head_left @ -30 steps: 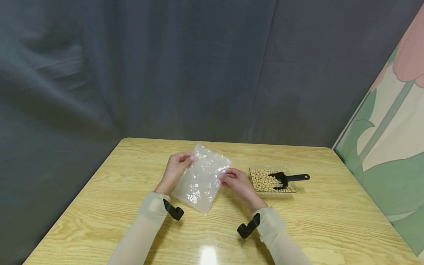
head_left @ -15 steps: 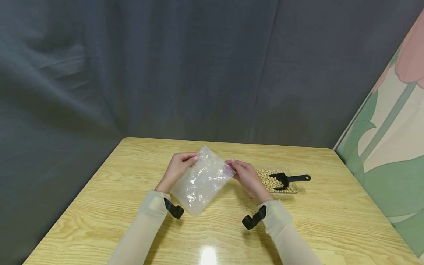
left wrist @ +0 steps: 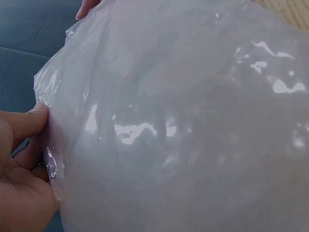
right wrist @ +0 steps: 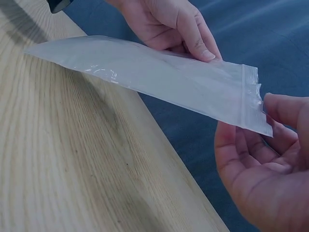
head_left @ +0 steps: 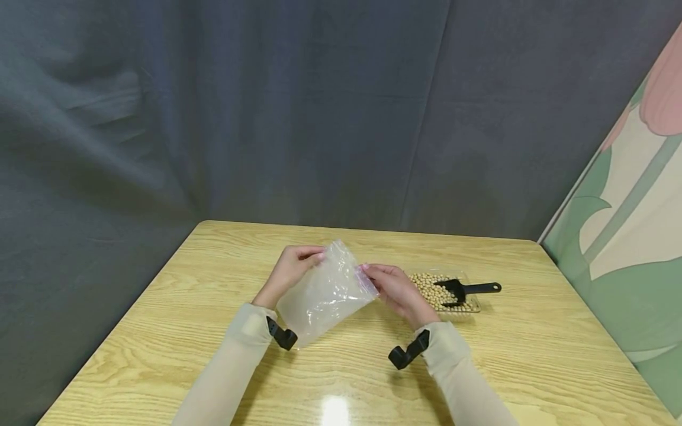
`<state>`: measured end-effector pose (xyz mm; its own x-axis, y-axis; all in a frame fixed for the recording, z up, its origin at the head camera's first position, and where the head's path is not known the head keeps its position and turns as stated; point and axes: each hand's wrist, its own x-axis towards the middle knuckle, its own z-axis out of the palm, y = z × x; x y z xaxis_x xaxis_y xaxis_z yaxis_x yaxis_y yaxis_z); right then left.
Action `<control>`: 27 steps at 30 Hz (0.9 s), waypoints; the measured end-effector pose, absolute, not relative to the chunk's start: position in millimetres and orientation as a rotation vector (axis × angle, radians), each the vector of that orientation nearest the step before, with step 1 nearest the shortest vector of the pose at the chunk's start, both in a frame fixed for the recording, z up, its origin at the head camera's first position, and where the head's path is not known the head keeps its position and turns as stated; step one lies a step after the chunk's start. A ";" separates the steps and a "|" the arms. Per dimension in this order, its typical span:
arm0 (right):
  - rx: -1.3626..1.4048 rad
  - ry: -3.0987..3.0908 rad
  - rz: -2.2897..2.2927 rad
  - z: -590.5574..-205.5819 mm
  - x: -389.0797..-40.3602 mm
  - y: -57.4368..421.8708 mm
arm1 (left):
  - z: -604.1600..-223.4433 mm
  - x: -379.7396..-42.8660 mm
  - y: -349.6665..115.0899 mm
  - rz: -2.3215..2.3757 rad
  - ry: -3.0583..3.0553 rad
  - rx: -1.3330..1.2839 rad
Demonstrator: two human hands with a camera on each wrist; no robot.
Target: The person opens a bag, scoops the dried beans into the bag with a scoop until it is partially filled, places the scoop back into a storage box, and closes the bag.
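Observation:
Between both hands, tilted above the table, hangs a clear zip-lock bag with nothing seen inside it. My left hand pinches its left edge near the top, thumb on the near face. At the zip end, the fingers and thumb of my right hand pinch the top edge by the corner. In the right wrist view the zip strip of the bag runs across close to the right fingertips, and the left hand grips the far side. The bag fills most of the left wrist view.
Right of the bag, a clear plastic box holds yellow soybeans. A black scoop lies in them, its handle sticking out over the right rim. The right hand overlaps the box's left side. Behind the wooden table hangs a dark curtain.
My right hand has shifted from the bag's right side up to its zip-end corner. The bag has turned, its top leaning further right and its bottom swinging left. The left hand has moved slightly right.

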<state>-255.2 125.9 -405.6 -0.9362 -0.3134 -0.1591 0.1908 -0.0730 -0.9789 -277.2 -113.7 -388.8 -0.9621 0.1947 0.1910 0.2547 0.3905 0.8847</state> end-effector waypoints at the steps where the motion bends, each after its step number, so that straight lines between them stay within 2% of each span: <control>1: -0.145 1.865 -2.070 -405.8 -254.9 126.0 | -388.9 -277.2 -113.5 -1.641 -2.572 -0.424; 17: -0.132 1.906 -2.067 -404.4 -252.3 118.7 | -393.1 -278.8 -112.0 -1.543 -2.522 -0.523; 27: -0.133 1.889 -2.092 -403.5 -249.3 115.1 | -389.6 -272.8 -105.7 -1.507 -2.416 -0.379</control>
